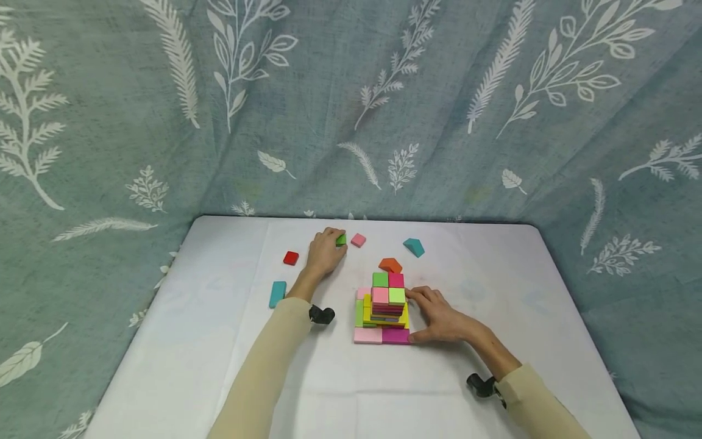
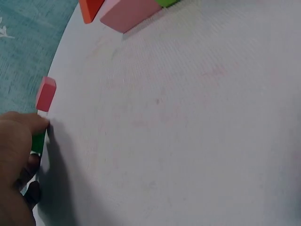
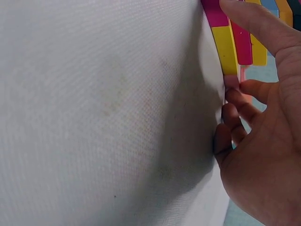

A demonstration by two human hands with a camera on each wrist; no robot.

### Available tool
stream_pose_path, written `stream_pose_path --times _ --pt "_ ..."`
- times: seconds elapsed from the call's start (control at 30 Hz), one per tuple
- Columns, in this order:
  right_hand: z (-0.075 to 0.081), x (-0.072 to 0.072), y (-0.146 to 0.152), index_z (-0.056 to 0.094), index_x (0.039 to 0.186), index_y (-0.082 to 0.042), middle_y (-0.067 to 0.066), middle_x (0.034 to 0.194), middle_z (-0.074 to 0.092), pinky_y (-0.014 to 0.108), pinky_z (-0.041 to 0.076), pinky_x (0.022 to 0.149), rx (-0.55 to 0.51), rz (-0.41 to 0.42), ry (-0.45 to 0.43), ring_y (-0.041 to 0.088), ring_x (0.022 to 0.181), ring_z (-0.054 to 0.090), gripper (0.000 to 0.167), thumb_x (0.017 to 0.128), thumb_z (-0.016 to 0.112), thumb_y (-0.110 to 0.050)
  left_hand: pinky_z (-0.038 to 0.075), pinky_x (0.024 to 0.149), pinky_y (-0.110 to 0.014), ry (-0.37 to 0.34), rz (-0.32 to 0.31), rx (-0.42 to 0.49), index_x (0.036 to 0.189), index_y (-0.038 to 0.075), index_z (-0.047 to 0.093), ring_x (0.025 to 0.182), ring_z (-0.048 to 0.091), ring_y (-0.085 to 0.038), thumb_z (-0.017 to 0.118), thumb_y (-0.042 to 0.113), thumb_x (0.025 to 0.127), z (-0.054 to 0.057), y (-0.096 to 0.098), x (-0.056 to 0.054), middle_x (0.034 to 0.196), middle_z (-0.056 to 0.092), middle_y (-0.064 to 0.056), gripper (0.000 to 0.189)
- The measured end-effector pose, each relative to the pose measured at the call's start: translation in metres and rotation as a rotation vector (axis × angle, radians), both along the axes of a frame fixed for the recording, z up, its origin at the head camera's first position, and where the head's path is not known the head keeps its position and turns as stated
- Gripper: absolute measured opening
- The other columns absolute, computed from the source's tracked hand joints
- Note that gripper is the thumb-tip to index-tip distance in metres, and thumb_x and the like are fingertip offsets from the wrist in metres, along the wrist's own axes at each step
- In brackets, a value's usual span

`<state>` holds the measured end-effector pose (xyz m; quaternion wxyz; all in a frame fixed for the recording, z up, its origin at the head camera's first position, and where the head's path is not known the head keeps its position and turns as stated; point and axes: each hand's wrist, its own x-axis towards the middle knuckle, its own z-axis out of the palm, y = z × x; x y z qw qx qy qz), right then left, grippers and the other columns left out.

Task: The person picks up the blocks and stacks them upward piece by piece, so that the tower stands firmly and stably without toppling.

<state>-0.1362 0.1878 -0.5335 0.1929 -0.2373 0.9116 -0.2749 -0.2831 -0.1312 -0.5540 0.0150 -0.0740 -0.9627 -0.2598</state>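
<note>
At the far part of the table, my left hand (image 1: 326, 251) pinches a green block (image 1: 341, 240) between thumb and fingers. In the left wrist view the fingers partly cover that block (image 2: 37, 142). A layered stack of coloured blocks (image 1: 382, 335) stands nearer the table's middle, with green, pink and magenta pieces on top. Beside its right side is my right hand (image 1: 445, 318), thumb at the front corner and fingers at the back. The right wrist view shows the thumb against a magenta block (image 3: 215, 14) and a fingertip at a pink block (image 3: 231, 81).
Near the left hand lie a pink block (image 1: 358, 240), a red block (image 1: 291, 258) and a teal rectangular block (image 1: 277, 294). Behind the stack sit an orange block (image 1: 390, 264) and a teal angled block (image 1: 414, 247). A leaf-patterned curtain (image 1: 329, 110) hangs past the white table's (image 1: 219, 329) back edge.
</note>
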Motion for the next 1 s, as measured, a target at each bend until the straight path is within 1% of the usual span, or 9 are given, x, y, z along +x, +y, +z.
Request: stream_pose_path --times 0.17,0.23,0.33,0.4,0.47,0.6,0.7,0.83,1.0 --pt "0.001 0.001 -0.003 0.034 0.156 -0.015 0.01 0.151 0.037 0.059 0.036 0.11 -0.011 -0.006 -0.006 0.032 0.136 0.033 0.106 0.071 0.087 -0.049 0.045 0.096 -0.048 0.013 0.029 0.026 0.138 0.015 0.061 0.116 0.055 -0.03 0.069 0.031 0.096 0.002 0.0 0.003 0.13 0.059 -0.011 0.046" --pt "0.002 0.001 -0.004 0.035 0.156 -0.016 0.01 0.151 0.037 0.059 0.036 0.11 -0.01 -0.009 -0.007 0.032 0.137 0.033 0.106 0.071 0.088 -0.049 0.048 0.091 -0.045 0.029 0.034 0.102 0.136 0.015 0.061 0.109 0.059 -0.027 0.072 0.033 0.094 0.003 -0.001 0.007 0.123 0.061 -0.009 0.047" --pt "0.002 0.002 -0.004 0.035 0.157 -0.016 0.009 0.151 0.037 0.059 0.036 0.111 -0.005 -0.015 -0.006 0.032 0.137 0.032 0.106 0.071 0.088 -0.048 0.05 0.088 -0.039 0.072 0.023 0.274 0.129 0.016 0.061 0.102 0.062 -0.021 0.076 0.035 0.091 0.01 0.001 0.016 0.116 0.063 -0.004 0.045" --pt "0.002 0.002 -0.004 0.035 0.156 -0.016 0.009 0.151 0.037 0.058 0.036 0.111 -0.005 -0.019 -0.009 0.032 0.137 0.032 0.106 0.07 0.088 -0.048 0.051 0.089 -0.038 0.116 -0.021 0.397 0.124 0.016 0.063 0.099 0.063 -0.019 0.078 0.034 0.089 0.022 0.003 0.027 0.114 0.065 -0.002 0.042" --pt "0.002 0.002 -0.004 0.035 0.156 -0.016 0.009 0.152 0.037 0.058 0.036 0.111 -0.002 -0.02 -0.009 0.032 0.138 0.032 0.106 0.07 0.088 -0.048 0.05 0.091 -0.038 0.17 -0.097 0.478 0.121 0.015 0.065 0.101 0.064 -0.017 0.079 0.033 0.088 0.036 0.007 0.043 0.115 0.066 -0.001 0.04" --pt "0.002 0.002 -0.004 0.036 0.156 -0.016 0.008 0.152 0.037 0.058 0.036 0.111 0.005 -0.02 -0.013 0.032 0.139 0.032 0.106 0.07 0.088 -0.049 0.049 0.093 -0.04 0.255 -0.283 0.568 0.123 0.015 0.069 0.104 0.062 -0.015 0.079 0.028 0.088 0.066 0.016 0.081 0.116 0.068 0.002 0.038" --pt "0.002 0.001 -0.003 0.036 0.156 -0.016 0.008 0.152 0.037 0.059 0.035 0.111 0.008 -0.019 -0.019 0.032 0.139 0.032 0.106 0.069 0.088 -0.05 0.049 0.092 -0.041 0.279 -0.386 0.594 0.123 0.017 0.07 0.104 0.06 -0.013 0.08 0.025 0.088 0.083 0.022 0.106 0.115 0.068 0.004 0.037" --pt "0.002 0.0 -0.002 0.036 0.156 -0.016 0.008 0.152 0.036 0.06 0.035 0.111 0.009 -0.02 -0.022 0.032 0.138 0.031 0.107 0.069 0.088 -0.051 0.049 0.096 -0.042 0.253 -0.46 0.581 0.123 0.021 0.07 0.109 0.06 -0.011 0.08 0.027 0.088 0.093 0.031 0.127 0.117 0.067 0.008 0.038" --pt "0.001 0.0 -0.001 0.035 0.156 -0.015 0.009 0.152 0.036 0.06 0.036 0.11 -0.006 -0.01 -0.011 0.033 0.137 0.032 0.106 0.07 0.087 -0.051 0.047 0.102 -0.043 0.191 -0.461 0.557 0.123 0.026 0.071 0.114 0.059 -0.008 0.08 0.029 0.088 0.088 0.039 0.132 0.116 0.067 0.011 0.037"
